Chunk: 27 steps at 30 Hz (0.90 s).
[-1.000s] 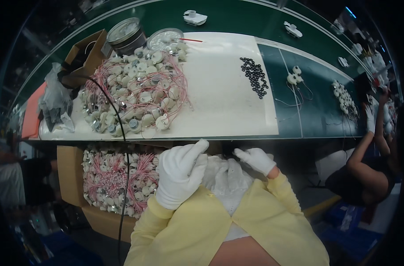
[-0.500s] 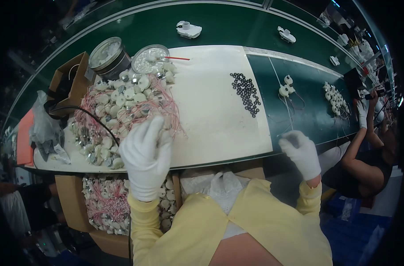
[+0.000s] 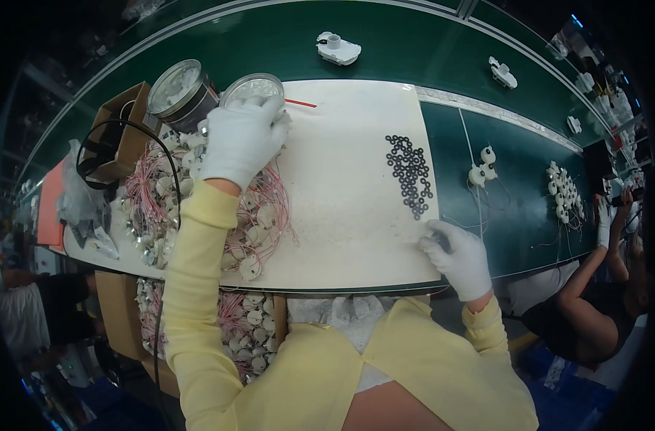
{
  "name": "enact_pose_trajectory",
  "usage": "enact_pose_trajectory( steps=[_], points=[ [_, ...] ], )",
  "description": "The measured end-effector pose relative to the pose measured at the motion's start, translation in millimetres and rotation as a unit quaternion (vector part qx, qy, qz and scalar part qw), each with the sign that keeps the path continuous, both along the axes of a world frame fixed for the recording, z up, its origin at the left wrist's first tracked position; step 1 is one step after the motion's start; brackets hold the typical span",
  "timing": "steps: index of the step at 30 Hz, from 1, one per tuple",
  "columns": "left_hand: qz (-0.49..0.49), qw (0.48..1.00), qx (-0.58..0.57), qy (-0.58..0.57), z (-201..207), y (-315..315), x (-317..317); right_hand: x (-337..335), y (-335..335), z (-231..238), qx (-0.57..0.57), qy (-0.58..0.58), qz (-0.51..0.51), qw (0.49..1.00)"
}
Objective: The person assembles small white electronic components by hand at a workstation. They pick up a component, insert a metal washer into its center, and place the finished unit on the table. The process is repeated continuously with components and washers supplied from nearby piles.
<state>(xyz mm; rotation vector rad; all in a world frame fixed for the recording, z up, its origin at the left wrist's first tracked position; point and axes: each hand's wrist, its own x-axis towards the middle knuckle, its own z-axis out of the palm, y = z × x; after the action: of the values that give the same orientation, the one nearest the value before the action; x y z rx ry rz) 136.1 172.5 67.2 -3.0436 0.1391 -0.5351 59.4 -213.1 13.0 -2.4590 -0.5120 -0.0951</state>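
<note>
In a white glove, my left hand [image 3: 245, 140] reaches over the round lid [image 3: 254, 85] at the back left. Its fingers curl at a brush [image 3: 301, 103] whose red handle sticks out to the right; they cover the brush's other end. My right hand [image 3: 458, 260], also gloved, is at the front right of the white sheet [image 3: 342, 187]. Thumb and fingers are drawn together just below the pile of small black rings [image 3: 410, 176]; whatever is between them is hidden. Under my left arm lies a heap of small round motors [image 3: 252, 233] with pink wires.
A large open tin [image 3: 180, 97] and a cardboard box [image 3: 119, 136] stand back left, with a black cable [image 3: 173, 165] hanging forward. More motors [image 3: 568, 190] lie on the green mat. White housings [image 3: 338, 49] sit on the green surface behind. A co-worker [image 3: 589, 287] is at the right.
My left hand has moved up and away from the front of the motor heap to the lid and brush. My right hand has shifted left and slightly nearer me, towards the black rings. The view has shifted.
</note>
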Motion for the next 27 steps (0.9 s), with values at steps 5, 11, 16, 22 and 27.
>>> enact_pose_trajectory(
  steps=[5, 11, 16, 22, 27],
  points=[
    [0.011, 0.997, 0.076, -0.033, -48.8, -6.0, 7.6, 1.7, -5.0, -8.0, -0.021, -0.061, 0.04, 0.997],
    [-0.002, 0.996, 0.09, -0.012, -52.0, -13.1, 1.5, 2.2, -5.9, 3.0, -0.003, -0.041, 0.043, 0.998],
    [-0.06, 0.995, 0.059, -0.053, -51.8, -14.6, 3.2, -0.4, -17.6, 17.4, 0.027, 0.005, 0.024, 0.999],
    [-0.112, 0.994, -0.01, 0.011, -46.3, -16.9, 12.4, 20.9, -42.2, 47.0, 0.353, 0.367, -0.057, 0.858],
    [-0.133, 0.986, -0.007, 0.101, -23.8, -31.6, -1.1, 35.6, -60.9, 34.3, 0.417, 0.346, 0.007, 0.841]
  ],
)
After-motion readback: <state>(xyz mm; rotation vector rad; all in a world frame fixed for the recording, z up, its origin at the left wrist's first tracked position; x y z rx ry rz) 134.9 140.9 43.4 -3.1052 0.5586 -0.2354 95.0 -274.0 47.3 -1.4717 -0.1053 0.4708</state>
